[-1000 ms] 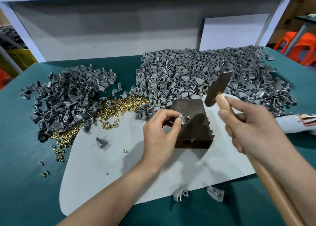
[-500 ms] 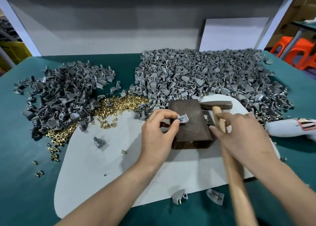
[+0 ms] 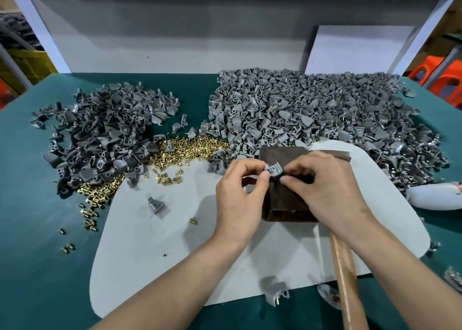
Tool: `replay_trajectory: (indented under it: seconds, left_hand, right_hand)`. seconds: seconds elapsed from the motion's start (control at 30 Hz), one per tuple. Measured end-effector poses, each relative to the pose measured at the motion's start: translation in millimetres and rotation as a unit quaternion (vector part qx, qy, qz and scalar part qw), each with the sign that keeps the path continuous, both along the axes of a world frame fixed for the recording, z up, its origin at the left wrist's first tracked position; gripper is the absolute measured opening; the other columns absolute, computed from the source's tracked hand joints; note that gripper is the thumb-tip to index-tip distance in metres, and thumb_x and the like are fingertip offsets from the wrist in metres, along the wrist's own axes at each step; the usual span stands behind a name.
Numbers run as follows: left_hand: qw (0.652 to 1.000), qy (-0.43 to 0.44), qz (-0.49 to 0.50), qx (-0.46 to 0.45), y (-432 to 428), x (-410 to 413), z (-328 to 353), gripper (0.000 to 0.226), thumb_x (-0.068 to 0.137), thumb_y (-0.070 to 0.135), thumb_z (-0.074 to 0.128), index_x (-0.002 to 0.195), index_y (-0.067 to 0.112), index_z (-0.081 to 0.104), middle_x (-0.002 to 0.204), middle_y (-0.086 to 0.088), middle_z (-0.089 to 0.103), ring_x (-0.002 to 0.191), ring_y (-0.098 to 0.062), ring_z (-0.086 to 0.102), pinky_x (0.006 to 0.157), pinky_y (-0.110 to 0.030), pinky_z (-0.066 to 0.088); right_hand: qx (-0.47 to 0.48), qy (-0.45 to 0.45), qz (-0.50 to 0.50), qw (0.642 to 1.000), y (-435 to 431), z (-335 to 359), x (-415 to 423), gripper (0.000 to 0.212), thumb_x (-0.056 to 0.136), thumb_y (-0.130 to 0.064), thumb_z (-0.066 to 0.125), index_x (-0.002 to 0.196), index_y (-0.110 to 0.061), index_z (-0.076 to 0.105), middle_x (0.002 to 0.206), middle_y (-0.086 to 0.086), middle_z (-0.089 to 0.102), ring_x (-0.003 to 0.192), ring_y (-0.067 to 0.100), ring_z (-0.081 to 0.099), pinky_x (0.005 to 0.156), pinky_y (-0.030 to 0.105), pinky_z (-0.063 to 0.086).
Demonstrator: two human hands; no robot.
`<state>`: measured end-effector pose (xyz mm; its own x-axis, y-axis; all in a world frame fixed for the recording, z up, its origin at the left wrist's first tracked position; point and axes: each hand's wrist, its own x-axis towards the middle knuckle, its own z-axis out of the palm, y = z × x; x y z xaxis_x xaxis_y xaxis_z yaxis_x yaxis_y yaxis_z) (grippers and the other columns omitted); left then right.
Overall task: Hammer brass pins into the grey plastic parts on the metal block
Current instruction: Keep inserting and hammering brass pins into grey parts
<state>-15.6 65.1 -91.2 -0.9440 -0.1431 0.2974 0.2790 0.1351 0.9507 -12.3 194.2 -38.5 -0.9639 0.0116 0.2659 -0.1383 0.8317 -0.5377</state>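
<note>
Surface: teal-green cloth covers the surface [image 3: 37, 254]; a white backboard [image 3: 175, 29] stands along its far edge.
Mat: a pale grey mat [image 3: 155, 254] lies on the near middle of the surface, under both forearms.
Large heap [image 3: 325, 114]: grey plastic parts piled at the far right, reaching the mat's far edge.
Small heap [image 3: 100, 139]: darker grey parts at the far left, apart from the large heap.
Brass pins [image 3: 190, 147]: a loose spread between the two heaps, trailing down the left side of the mat.
Hammer [image 3: 347, 279]: its wooden handle runs from the bottom edge up under the right wrist, and its dark head shows beyond the knuckles; whether it is gripped is hidden.
Metal block [image 3: 280, 154]: dark and box-shaped, standing on the mat's far part, between and beneath the hands.
Left hand [image 3: 240, 194]: fingers curled, thumb and forefinger pinching the grey part.
Right hand [image 3: 325, 187]: fingertips pinching the same part from the other side.
Grey part [image 3: 273, 169]: held between both hands, over the block's top face; contact with the block cannot be told.
Loose part [image 3: 155, 206]: alone on the mat, left of the hands.
Single pin [image 3: 192, 221]: on the mat, near that loose part.
</note>
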Motion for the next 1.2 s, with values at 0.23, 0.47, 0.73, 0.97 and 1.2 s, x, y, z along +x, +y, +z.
replay_trajectory:
  seconds: [0.23,0.47,0.73,0.97,1.2]
  left_hand:
    - [1.0,-0.007,-0.009,0.003,0.6,1.5,-0.3,0.02,0.086,0.007,0.066,0.086,0.026,0.065,0.089,0.012,0.065,0.088,0.0,0.06,0.075,-0.008,0.043]
    - [0.997,0.03,-0.048,-0.046,1.7,6.8,1.3,0.022,0.082,0.009,0.064,0.09,0.03,0.063,0.087,0.014,0.065,0.089,-0.009,0.061,0.08,-0.027,0.049]
    - [0.993,0.085,-0.04,-0.066,1.5,7.0,0.3,0.016,0.082,0.005,0.069,0.091,0.017,0.068,0.083,0.01,0.065,0.079,0.0,0.057,0.073,-0.014,0.043]
    - [0.993,0.089,-0.04,-0.067,0.5,6.4,-1.3,0.012,0.082,0.005,0.069,0.089,0.015,0.068,0.081,0.008,0.066,0.075,0.0,0.057,0.069,-0.016,0.044]
    - [0.993,0.098,-0.025,-0.062,1.4,7.7,-2.8,0.008,0.082,0.007,0.067,0.087,0.013,0.069,0.08,0.01,0.066,0.075,0.002,0.057,0.07,-0.014,0.044]
  right_hand:
    - [-0.036,0.031,0.028,0.998,0.4,-0.3,1.0,0.017,0.087,-0.008,0.063,0.081,-0.022,0.056,0.081,-0.01,0.055,0.079,0.008,0.052,0.075,0.016,0.04]
    - [-0.186,0.03,0.042,0.981,-1.1,15.7,4.9,0.024,0.075,-0.005,0.075,0.071,-0.028,0.068,0.07,-0.011,0.07,0.07,0.004,0.066,0.077,0.024,0.052]
    - [-0.177,-0.02,0.037,0.983,-3.6,12.7,7.1,0.026,0.074,-0.004,0.076,0.069,-0.028,0.07,0.069,-0.014,0.071,0.068,0.0,0.066,0.077,0.024,0.052]
    - [-0.182,-0.008,0.037,0.983,-6.5,11.2,9.1,0.027,0.073,-0.004,0.077,0.067,-0.03,0.069,0.069,-0.02,0.069,0.066,-0.004,0.064,0.067,0.006,0.045]
    - [-0.165,-0.01,0.043,0.985,-5.9,10.5,7.4,0.026,0.077,-0.004,0.074,0.07,-0.027,0.065,0.079,-0.007,0.059,0.07,0.0,0.055,0.069,0.007,0.041]
